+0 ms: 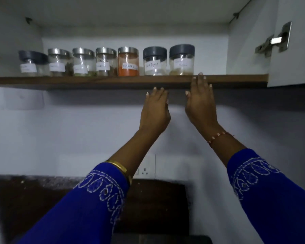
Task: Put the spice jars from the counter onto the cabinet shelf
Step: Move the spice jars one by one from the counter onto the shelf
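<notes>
- Right hand (200, 101): raised, fingers straight and together, tips touching the front edge of the cabinet shelf (95, 81) just below the jar at the 3 o'clock end of the row. It holds nothing.
- Left hand (155, 110): raised beside the right, fingers straight, tips just under the shelf edge. It holds nothing.
- Head view, spice jars (128, 61): seven stand upright in one row on the shelf, close together, labels facing out. Three carry dark lids, four carry metal lids.
- Handling, by judgement: the clear bodies look like glass, so rigid, smooth and breakable; most appear lightly filled, hence light. Grip round the body below the lid, not by the lid alone.
- Desk (25, 196): dark surface at 6 o'clock; no jars visible on it.
- Both forearms extend upward towards 12 o'clock, sleeves blue.
</notes>
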The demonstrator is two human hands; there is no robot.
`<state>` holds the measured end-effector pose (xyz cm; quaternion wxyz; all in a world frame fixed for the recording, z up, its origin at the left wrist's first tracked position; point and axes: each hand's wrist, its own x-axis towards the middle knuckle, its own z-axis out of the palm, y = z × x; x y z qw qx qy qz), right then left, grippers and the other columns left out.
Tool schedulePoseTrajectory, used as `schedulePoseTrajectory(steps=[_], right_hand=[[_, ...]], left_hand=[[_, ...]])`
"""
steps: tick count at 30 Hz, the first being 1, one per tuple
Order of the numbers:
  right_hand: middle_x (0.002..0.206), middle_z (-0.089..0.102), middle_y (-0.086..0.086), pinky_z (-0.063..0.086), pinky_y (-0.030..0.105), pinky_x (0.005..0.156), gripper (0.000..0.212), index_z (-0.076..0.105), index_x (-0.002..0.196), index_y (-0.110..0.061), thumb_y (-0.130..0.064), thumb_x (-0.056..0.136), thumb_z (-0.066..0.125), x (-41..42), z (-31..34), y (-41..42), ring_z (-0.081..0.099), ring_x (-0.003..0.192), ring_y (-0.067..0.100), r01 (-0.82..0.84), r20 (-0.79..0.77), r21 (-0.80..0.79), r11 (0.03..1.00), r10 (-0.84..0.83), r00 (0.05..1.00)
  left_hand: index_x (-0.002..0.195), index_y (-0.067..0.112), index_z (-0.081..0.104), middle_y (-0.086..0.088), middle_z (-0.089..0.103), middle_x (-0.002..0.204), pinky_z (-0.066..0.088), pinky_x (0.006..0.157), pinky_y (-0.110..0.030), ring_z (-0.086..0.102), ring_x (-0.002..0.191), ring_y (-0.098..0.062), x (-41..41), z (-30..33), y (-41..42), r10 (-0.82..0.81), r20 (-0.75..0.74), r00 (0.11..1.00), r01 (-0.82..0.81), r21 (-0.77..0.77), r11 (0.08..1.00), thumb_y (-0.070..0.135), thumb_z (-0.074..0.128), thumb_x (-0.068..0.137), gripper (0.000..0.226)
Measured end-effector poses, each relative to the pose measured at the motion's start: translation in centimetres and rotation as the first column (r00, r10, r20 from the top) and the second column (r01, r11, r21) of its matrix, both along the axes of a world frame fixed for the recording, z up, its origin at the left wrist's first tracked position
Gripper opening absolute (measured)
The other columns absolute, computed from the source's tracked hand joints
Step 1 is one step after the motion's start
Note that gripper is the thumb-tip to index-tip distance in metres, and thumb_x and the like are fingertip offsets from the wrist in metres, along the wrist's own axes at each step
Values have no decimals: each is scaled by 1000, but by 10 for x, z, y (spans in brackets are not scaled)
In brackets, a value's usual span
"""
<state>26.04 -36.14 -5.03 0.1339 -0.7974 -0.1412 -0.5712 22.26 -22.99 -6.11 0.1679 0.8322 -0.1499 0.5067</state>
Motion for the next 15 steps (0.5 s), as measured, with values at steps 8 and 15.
schedulePoseTrajectory(steps=[8, 15], right_hand=[[148, 33, 23, 17, 42, 117, 50, 36, 139, 4, -22, 96, 33, -45, -116, 9, 27, 141, 37, -170, -211, -3, 985, 166, 963], [149, 33, 21, 13, 35, 117, 50, 38, 138, 3, -22, 96, 35, -83, -217, 51, 26, 142, 33, -324, -406, 131, 937, 349, 845]], left_hand=[[132, 6, 47, -11, 46, 142, 11, 118, -32, 27, 142, -26, -60, -132, 43, 63, -295, 953, -87, -67, 994, 8, 33, 97, 38], [126, 4, 52, -16, 54, 130, 28, 109, -36, 43, 128, -31, -111, -213, 84, 57, -437, 898, -156, -194, 968, 6, 38, 94, 35]])
